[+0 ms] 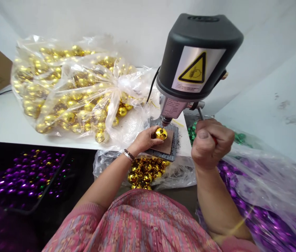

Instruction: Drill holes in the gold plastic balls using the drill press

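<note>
— One gold ball point(161, 133) is at the machine right now; it sits on the plate point(169, 148) just under the spindle of the drill press point(197, 52), at twelve o'clock from the person.
— Who has hold of it?
— The left hand point(145, 140); its grip is closed round the ball's near side, fingertips pinching it steady; the right hand point(208, 143), at two o'clock, is a tight fist round the lever point(200, 112).
— Has the tip met the ball?
— Cannot tell; it is either just above or touching.
— How far along, would you say?
— Early to middling, I judge; the big bag point(66, 91) at ten o'clock on the surface point(3, 119) bulges with gold balls, while the open bag point(145, 171) at six o'clock below the plate holds only a modest heap; if that heap is the finished lot, most is left to do.
— And the other colours?
— Purple balls fill a tray point(24, 175) at eight o'clock and a sack point(263, 210) at four; green balls point(192, 131) lie just behind the right hand; none is near the spindle.
</note>
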A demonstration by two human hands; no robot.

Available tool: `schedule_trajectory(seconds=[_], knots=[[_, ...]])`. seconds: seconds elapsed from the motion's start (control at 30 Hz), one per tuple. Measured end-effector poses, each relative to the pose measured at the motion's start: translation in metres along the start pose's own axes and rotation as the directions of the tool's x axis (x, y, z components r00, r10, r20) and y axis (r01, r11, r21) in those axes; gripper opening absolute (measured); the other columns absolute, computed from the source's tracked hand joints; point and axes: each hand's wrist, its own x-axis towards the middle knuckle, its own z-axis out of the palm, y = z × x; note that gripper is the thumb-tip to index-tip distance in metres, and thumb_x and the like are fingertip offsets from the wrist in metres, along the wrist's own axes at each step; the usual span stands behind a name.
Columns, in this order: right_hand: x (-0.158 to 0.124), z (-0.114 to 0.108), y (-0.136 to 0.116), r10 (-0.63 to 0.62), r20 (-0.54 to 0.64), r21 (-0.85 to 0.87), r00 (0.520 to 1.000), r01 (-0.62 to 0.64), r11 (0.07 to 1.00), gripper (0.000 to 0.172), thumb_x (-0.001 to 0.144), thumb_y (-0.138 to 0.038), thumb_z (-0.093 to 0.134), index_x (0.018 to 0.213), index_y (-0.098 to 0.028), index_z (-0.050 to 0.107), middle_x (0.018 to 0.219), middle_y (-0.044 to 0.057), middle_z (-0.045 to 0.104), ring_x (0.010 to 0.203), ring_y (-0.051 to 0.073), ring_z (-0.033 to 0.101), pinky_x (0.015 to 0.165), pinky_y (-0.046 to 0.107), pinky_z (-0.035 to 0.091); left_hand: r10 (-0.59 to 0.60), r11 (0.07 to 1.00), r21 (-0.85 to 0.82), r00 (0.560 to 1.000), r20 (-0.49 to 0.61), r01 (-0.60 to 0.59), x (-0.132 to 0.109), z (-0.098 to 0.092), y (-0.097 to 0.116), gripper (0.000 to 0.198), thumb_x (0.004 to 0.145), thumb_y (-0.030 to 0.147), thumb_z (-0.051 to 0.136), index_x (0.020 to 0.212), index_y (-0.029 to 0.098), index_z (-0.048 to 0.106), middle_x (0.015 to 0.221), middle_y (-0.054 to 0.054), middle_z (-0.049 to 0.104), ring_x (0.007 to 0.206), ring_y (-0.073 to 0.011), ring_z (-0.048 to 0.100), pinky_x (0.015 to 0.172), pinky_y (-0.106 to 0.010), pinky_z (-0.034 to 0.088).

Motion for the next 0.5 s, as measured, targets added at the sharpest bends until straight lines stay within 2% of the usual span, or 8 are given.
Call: schedule_trajectory(seconds=[0.2,0.33,0.43,0.5], knots=[[-0.011,0.0,0.007,-0.033,0.044,0.01,0.998,0.032,0.999,0.006,0.086,-0.018,0.056,0.084,-0.022,0.053,0.072,-0.003,0.057,0.065,0.01,0.053,0.066,0.029,0.047,0.016,1.0,0.001,1.0,-0.019,-0.016,0.0,0.001,-0.004,0.053,0.075,0.026,0.078,0.127,0.019,0.067,0.114,-0.004,0.075,0.1,-0.0228,0.067,0.09,-0.032,0.051],[-0.007,0.0,0.002,-0.009,0.018,0.019,1.0,0.008,1.0,0.007,0.09,-0.022,0.054,0.084,-0.021,0.054,0.072,-0.003,0.058,0.066,0.01,0.056,0.065,0.028,0.046,0.01,1.0,0.018,1.0,-0.027,-0.009,-0.001,0.001,-0.002,0.052,0.075,0.027,0.079,0.126,0.022,0.068,0.112,-0.003,0.075,0.1,-0.0229,0.067,0.09,-0.032,0.051],[0.014,0.001,-0.009,0.113,-0.052,-0.039,0.992,-0.116,0.993,0.013,0.094,-0.032,0.055,0.087,-0.021,0.058,0.07,-0.003,0.057,0.063,0.009,0.055,0.064,0.027,0.045,-0.02,1.0,-0.006,0.999,-0.027,0.02,-0.002,0.001,0.002,0.058,0.075,0.026,0.079,0.131,0.021,0.066,0.113,-0.004,0.075,0.101,-0.0234,0.068,0.09,-0.033,0.051],[0.035,0.003,-0.017,0.243,-0.113,-0.033,0.963,-0.248,0.968,0.024,0.095,-0.041,0.056,0.084,-0.02,0.058,0.065,-0.004,0.052,0.059,0.007,0.051,0.063,0.026,0.043,-0.029,0.999,-0.029,0.999,-0.027,0.028,-0.003,0.002,0.003,0.06,0.074,0.024,0.079,0.131,0.02,0.065,0.11,-0.004,0.075,0.099,-0.0229,0.068,0.088,-0.032,0.052]])
